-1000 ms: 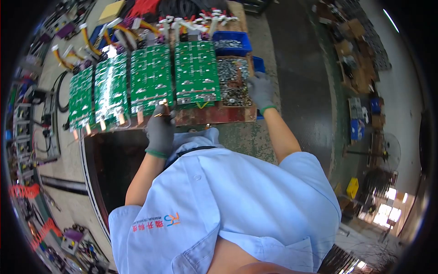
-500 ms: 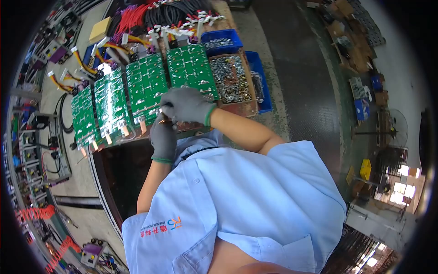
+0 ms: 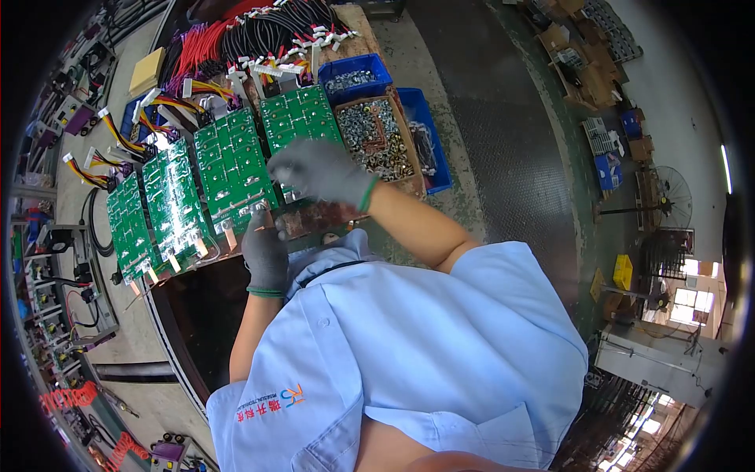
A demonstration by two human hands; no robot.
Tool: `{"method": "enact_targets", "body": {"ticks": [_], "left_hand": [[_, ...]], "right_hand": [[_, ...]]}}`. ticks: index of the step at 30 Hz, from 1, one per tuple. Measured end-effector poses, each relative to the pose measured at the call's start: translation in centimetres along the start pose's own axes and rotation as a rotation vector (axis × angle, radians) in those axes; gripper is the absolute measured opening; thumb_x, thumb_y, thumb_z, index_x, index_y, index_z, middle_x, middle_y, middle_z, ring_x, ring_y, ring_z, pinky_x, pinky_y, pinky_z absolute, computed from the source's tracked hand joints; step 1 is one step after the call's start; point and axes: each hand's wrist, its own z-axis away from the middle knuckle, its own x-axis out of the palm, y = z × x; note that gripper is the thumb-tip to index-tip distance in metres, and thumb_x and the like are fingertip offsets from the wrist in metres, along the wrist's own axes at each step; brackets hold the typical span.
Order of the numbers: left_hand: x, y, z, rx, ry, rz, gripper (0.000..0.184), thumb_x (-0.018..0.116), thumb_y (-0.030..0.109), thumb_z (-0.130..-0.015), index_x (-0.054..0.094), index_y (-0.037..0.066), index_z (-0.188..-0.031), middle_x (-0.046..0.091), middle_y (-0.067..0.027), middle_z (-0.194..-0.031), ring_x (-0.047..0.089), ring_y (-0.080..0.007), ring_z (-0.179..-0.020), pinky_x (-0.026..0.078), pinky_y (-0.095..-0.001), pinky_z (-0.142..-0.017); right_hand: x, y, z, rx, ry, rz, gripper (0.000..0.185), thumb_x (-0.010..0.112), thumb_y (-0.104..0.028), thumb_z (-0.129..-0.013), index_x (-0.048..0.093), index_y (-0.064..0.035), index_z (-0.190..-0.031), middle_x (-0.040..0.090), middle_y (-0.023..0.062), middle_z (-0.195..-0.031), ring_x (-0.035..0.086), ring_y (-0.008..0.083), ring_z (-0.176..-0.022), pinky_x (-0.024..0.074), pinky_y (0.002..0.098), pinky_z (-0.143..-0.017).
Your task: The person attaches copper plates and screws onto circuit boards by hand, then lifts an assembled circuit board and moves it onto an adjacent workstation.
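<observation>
Both hands wear grey gloves with green cuffs. My left hand (image 3: 266, 256) is at the lower edge of the third green circuit board (image 3: 233, 157), its fingers closed by a copper tab (image 3: 230, 238); whatever they pinch is too small to make out. Over the lower part of the rightmost circuit board (image 3: 300, 116) hovers my right hand (image 3: 322, 169), smeared by motion, with its fingers partly curled. Two more boards, a shiny one (image 3: 174, 193) and the leftmost one (image 3: 130, 224), lie alongside, also with copper tabs.
A box of mixed nuts and screws (image 3: 376, 138) stands right of the boards, beside a blue bin (image 3: 354, 76) of metal parts and another blue bin (image 3: 429, 145). Bundled black cables (image 3: 267, 35) and red cables (image 3: 200, 51) lie behind. A yellow pad (image 3: 147, 71) sits at back left.
My hands were together below the rightmost boards and have separated. The left has moved to the third board's edge; the right has opened a gap from it. The view has shifted slightly.
</observation>
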Motion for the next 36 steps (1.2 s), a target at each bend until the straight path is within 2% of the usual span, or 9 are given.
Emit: {"method": "enact_targets", "body": {"ticks": [6, 8, 12, 13, 16, 18, 27, 32, 36], "left_hand": [[1.3, -1.3, 0.4, -0.147, 0.024, 0.231, 0.016, 0.061, 0.006, -0.092, 0.062, 0.003, -0.108, 0.057, -0.0011, -0.077, 0.056, -0.0106, -0.068, 0.044, -0.0273, -0.056], [1.4, -1.3, 0.2, -0.578, 0.046, 1.095, 0.024, 0.062, 0.002, -0.09, 0.062, 0.003, -0.114, 0.057, 0.0012, -0.08, 0.056, -0.0102, -0.07, 0.045, -0.0256, -0.058], [1.3, -1.2, 0.4, -0.117, 0.051, 0.191, 0.021, 0.06, 0.0, -0.091, 0.061, 0.005, -0.112, 0.061, -0.0012, -0.087, 0.057, -0.0094, -0.073, 0.045, -0.0219, -0.061], [1.5, -1.2, 0.2, -0.297, 0.031, 0.696, 0.018, 0.059, 0.003, -0.093, 0.061, 0.005, -0.111, 0.061, -0.0014, -0.088, 0.056, -0.009, -0.072, 0.044, -0.0217, -0.06], [0.5, 1.9, 0.0, -0.244, 0.03, 0.657, 0.017, 0.059, 0.017, -0.095, 0.061, 0.006, -0.108, 0.064, -0.0033, -0.091, 0.054, -0.0093, -0.069, 0.042, -0.0218, -0.057], [0.2, 2.5, -0.7, -0.744, 0.102, 1.458, 0.022, 0.058, 0.024, -0.096, 0.061, 0.006, -0.108, 0.065, -0.0049, -0.093, 0.053, -0.0093, -0.069, 0.04, -0.0217, -0.056], [0.0, 3.3, -0.7, -0.729, 0.134, 1.463, 0.022, 0.059, 0.023, -0.096, 0.061, 0.005, -0.107, 0.065, -0.0059, -0.095, 0.052, -0.009, -0.069, 0.04, -0.0214, -0.057], [0.2, 2.2, -0.3, -0.526, 0.045, 1.269, 0.021, 0.06, 0.023, -0.095, 0.063, 0.004, -0.105, 0.065, -0.0044, -0.093, 0.053, -0.009, -0.071, 0.04, -0.021, -0.057], [0.6, 1.2, -0.5, -0.77, 0.093, 1.477, 0.02, 0.061, 0.02, -0.093, 0.063, 0.003, -0.105, 0.064, -0.0051, -0.092, 0.055, -0.0106, -0.072, 0.042, -0.0217, -0.058]], "right_hand": [[-5.5, 11.3, 0.5, 0.317, 0.219, 0.27, 0.026, 0.061, -0.027, -0.089, 0.071, -0.0107, -0.106, 0.069, 0.0149, -0.108, 0.066, 0.0309, -0.1, 0.052, 0.0427, -0.086], [-5.4, 12.7, 0.1, 0.423, -0.049, 0.493, 0.033, 0.057, -0.021, -0.088, 0.065, -0.0102, -0.118, 0.067, 0.0162, -0.115, 0.064, 0.0323, -0.107, 0.0504, 0.0446, -0.09], [-3.2, 14.7, -1.0, 0.486, -0.148, 0.688, 0.044, 0.049, -0.01, -0.088, 0.053, -0.0108, -0.132, 0.064, 0.0179, -0.121, 0.061, 0.0343, -0.111, 0.0494, 0.0466, -0.093], [-3.5, 14.2, -1.6, 0.521, -0.205, 0.715, 0.041, 0.049, -0.01, -0.088, 0.055, -0.0098, -0.128, 0.064, 0.0181, -0.12, 0.062, 0.0342, -0.111, 0.0495, 0.0466, -0.093], [-3.6, 14.9, -1.7, 0.518, -0.282, 0.769, 0.033, 0.049, -0.011, -0.089, 0.058, -0.0082, -0.12, 0.064, 0.018, -0.118, 0.062, 0.0343, -0.11, 0.0501, 0.0463, -0.092], [-3.7, 15.0, -1.7, 0.528, -0.315, 0.799, 0.032, 0.049, -0.011, -0.09, 0.059, -0.0081, -0.12, 0.066, 0.0171, -0.116, 0.062, 0.0342, -0.11, 0.0505, 0.0457, -0.092], [-3.9, 13.8, -3.6, 0.657, -0.476, 0.84, 0.032, 0.05, -0.013, -0.091, 0.061, -0.0086, -0.12, 0.063, 0.0175, -0.123, 0.061, 0.033, -0.115, 0.05, 0.0449, -0.095], [-4.8, 12.7, -1.2, 0.549, -0.157, 0.762, 0.024, 0.056, -0.02, -0.091, 0.067, -0.0081, -0.108, 0.067, 0.0166, -0.113, 0.064, 0.0319, -0.109, 0.0515, 0.0438, -0.091], [-5.0, 8.4, -0.3, 0.278, 0.179, 0.278, 0.022, 0.065, -0.025, -0.088, 0.067, -0.0116, -0.106, 0.07, 0.0118, -0.102, 0.069, 0.0261, -0.091, 0.0539, 0.0358, -0.082]]}}
